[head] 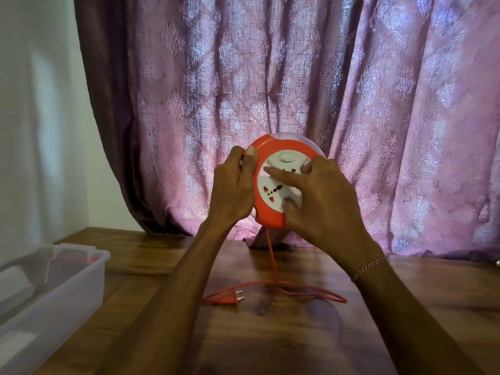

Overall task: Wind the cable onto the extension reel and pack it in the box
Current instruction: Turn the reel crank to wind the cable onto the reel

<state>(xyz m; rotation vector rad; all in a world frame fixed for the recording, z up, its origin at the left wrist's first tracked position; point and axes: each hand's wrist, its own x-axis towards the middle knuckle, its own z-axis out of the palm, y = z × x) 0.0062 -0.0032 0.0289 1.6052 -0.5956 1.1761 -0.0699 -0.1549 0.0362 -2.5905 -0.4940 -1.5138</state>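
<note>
Transparent box (89,280) at table (297,334) edge, left of plug. Two-pin plug (227,298) flat on table below reel, pins aimed right, long axis left-right. Orange cable (271,255) hung down from reel, looped beside plug. Reel (273,185) held upright above table, socket face toward camera. Left hand (234,190) curled round reel rim; right hand (322,198) spread across reel face, fingers pressed on it.

Tabletop (284,334): dark brown wood, glossy, visible grain, soft reflections on the surface. Behind it, a pink-mauve curtain (284,90) hangs in heavy folds with a repeating pale damask motif; daylight glows through the fabric, brightest toward the right. Curtain hem touches the tabletop's far edge. Plain white wall (35,117) at left, in soft shadow.
</note>
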